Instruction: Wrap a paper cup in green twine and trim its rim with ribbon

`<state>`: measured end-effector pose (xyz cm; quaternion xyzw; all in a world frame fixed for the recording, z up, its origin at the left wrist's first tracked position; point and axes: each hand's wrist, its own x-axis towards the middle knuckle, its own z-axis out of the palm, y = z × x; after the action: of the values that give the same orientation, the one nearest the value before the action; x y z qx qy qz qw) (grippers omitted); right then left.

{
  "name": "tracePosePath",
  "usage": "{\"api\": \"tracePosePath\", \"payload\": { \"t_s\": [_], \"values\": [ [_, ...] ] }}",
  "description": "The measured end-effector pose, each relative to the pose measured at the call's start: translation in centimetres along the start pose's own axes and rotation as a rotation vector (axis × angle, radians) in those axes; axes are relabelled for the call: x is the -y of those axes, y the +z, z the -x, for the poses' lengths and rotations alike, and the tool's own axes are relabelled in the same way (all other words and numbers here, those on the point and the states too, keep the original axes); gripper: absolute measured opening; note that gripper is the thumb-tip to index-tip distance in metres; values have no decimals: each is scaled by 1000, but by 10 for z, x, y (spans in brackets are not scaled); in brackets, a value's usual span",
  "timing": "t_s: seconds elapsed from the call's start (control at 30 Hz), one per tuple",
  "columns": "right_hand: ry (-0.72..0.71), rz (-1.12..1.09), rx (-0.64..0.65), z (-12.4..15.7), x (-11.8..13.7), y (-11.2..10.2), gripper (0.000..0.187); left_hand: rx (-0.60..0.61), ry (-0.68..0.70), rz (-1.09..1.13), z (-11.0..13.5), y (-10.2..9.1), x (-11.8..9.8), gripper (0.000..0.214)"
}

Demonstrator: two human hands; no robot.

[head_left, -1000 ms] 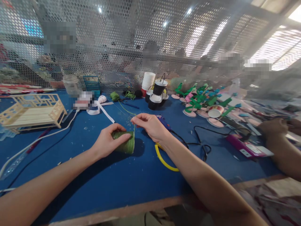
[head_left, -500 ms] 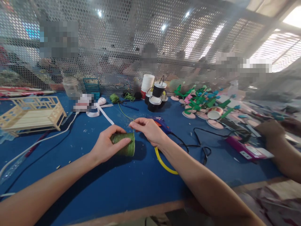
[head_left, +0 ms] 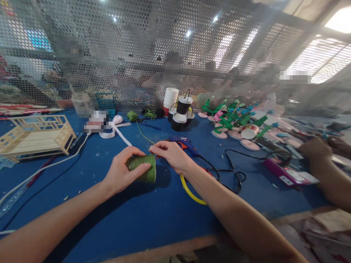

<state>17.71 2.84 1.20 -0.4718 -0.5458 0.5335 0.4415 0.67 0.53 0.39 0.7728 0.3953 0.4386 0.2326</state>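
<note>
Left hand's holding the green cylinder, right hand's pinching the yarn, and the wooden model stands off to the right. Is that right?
Not quite: the wooden model stands off to the left, as the head view shows. The left hand does hold the green cylinder, and the right hand does pinch the yarn.

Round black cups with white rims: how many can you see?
4: top cup, front cup below it, rear left cup and rear right cup, both partly covered; more may be hidden behind.
</note>
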Motion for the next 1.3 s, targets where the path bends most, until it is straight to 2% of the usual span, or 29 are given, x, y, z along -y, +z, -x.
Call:
{"api": "tracePosePath", "payload": {
  "t_s": [0.57,0.8,1.07,1.2,1.3],
  "values": [
    [140,-209,43,2,-1,2,23,-42,46,9,0,1,-2,18],
    [155,-221,70,1,-2,3,25,-46,-61,35,0,1,0,22],
    [196,-207,64,2,1,4,18,-51,-186,110,0,3,0,25],
    [226,-88,49,2,2,3,13,-70,-273,214,-1,3,-2,25],
    [199,58,-22,1,1,1,10,-96,-308,293,-3,3,1,26]
  ]
}}
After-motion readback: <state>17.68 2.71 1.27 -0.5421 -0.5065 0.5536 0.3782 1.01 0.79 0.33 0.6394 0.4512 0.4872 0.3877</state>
